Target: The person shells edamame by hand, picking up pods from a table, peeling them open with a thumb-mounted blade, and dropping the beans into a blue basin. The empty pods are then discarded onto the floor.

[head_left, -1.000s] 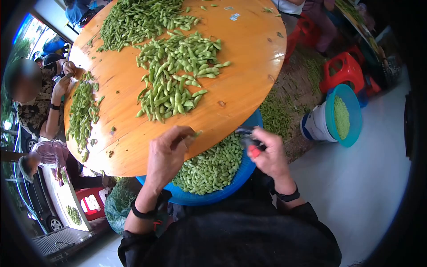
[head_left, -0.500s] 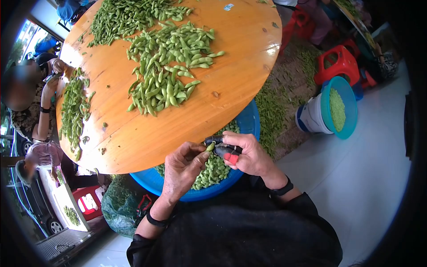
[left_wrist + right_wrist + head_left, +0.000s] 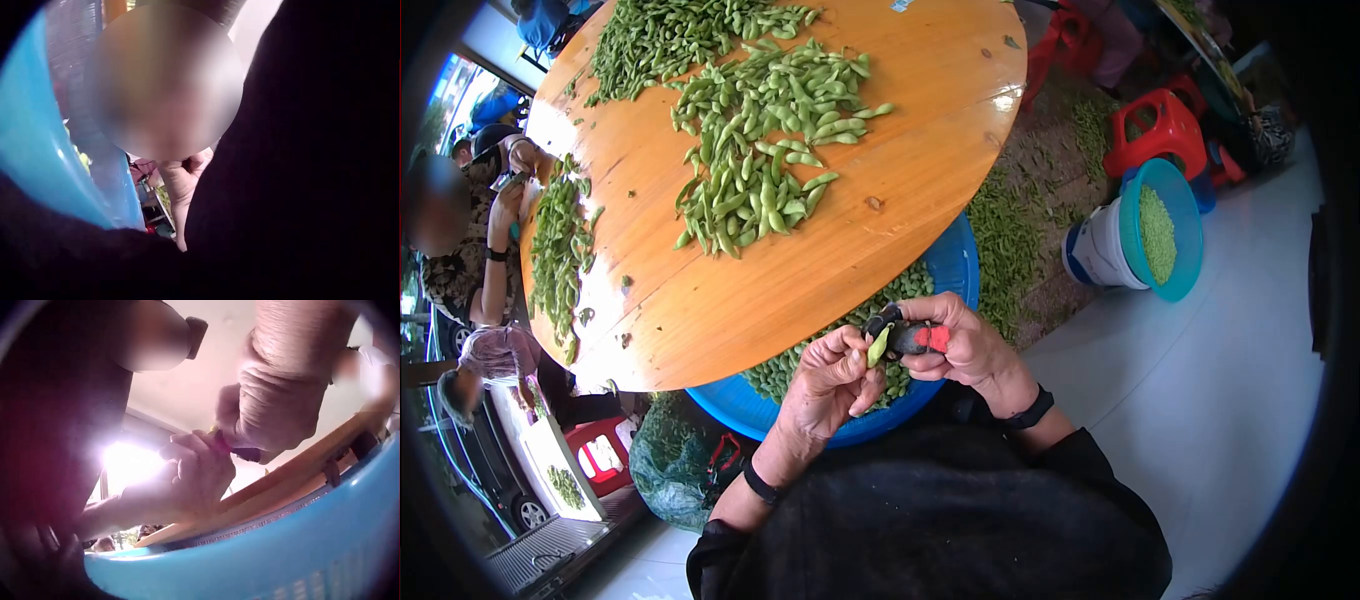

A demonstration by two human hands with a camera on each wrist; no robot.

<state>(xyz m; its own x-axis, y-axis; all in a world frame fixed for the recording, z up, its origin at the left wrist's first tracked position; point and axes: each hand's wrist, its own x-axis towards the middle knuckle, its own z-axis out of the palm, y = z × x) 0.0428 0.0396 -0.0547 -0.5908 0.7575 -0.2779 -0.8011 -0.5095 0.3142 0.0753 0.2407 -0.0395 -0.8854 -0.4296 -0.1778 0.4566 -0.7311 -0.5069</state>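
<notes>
In the head view, my left hand (image 3: 825, 378) pinches a green soybean pod (image 3: 878, 347) between thumb and fingertips. My right hand (image 3: 968, 352) grips a small black-and-red hand tool (image 3: 912, 338), its black end right at the pod. Both hands meet over a blue basin (image 3: 735, 412) of green beans (image 3: 775, 377), just off the edge of the wooden table (image 3: 730, 335). From below, the right wrist view catches both hands together above the basin's rim (image 3: 275, 559). Dark cloth and a blurred patch cover much of the left wrist view.
Soybean pods (image 3: 770, 100) lie heaped across the table, with another pile (image 3: 560, 245) before a seated person (image 3: 475, 235). To the right, a teal basin (image 3: 1185, 225) of beans rests tilted on a white bucket (image 3: 1097, 250), near a red stool (image 3: 1155, 140). Pods litter the floor (image 3: 1040, 290).
My left hand has brought a pod over from the table's edge, right and down, to the tool. The right hand has moved left, and the tool's end now meets the pod.
</notes>
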